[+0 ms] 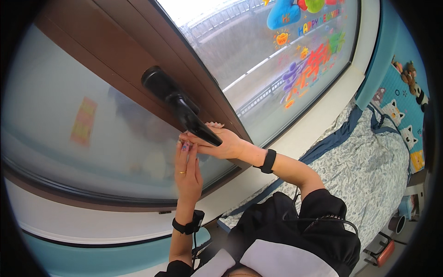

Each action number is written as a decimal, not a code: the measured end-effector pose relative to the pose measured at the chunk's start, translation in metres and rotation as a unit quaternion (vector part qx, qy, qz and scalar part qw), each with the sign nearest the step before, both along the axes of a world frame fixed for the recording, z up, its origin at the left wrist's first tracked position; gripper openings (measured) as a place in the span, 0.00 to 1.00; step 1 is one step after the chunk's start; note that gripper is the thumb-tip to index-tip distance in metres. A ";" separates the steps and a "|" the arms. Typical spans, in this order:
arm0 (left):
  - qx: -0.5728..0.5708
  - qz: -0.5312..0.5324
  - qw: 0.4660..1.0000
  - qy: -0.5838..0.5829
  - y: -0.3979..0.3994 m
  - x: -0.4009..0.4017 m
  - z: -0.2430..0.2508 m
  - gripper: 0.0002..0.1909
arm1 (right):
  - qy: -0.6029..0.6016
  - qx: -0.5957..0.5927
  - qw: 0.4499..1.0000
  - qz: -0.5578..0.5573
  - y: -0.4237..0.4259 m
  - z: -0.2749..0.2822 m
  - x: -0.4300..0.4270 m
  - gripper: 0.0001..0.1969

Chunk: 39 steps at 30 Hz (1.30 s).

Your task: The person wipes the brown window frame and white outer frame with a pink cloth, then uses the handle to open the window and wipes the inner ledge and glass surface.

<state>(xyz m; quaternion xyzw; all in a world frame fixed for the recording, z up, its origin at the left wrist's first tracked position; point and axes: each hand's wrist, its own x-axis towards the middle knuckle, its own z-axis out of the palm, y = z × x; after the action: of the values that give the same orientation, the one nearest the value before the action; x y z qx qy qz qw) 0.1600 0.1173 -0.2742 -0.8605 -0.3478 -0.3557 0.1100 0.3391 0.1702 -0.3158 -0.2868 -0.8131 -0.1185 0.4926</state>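
My right hand (224, 143) reaches in behind the black window handle (193, 119), against the brown frame (152, 45). Bunched under its palm is a small pink patterned cloth (215, 124) with a frilled edge, mostly hidden by the hand and handle. My left hand (189, 175), wearing a ring, comes up from below with its fingers together. Its fingertips meet those of the right hand and pinch a pink and blue bit of the same cloth. Behind the hands is the window's hazy glass pane (138, 138).
Beyond the frame, a second glass pane (235, 52) carries colourful stickers (311, 65). A white sill (311, 124) runs below. To the right lies a bed with a leaf-patterned cover (346, 166), by a blue wall panel (394, 100) with plush toys. A red-seated stool (384, 252) stands lower right.
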 end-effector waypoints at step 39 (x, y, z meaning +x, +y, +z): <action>-0.034 0.079 0.939 -0.332 -0.040 -0.020 -0.061 0.18 | -0.440 0.109 0.887 0.085 0.033 -0.035 0.071 0.26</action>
<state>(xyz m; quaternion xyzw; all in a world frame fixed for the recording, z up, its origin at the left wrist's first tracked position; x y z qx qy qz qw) 0.1400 0.0771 -0.3350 -0.6662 -0.4436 -0.5994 -0.0137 0.4100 0.2034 -0.3505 -0.0791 -0.9496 -0.2780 0.1212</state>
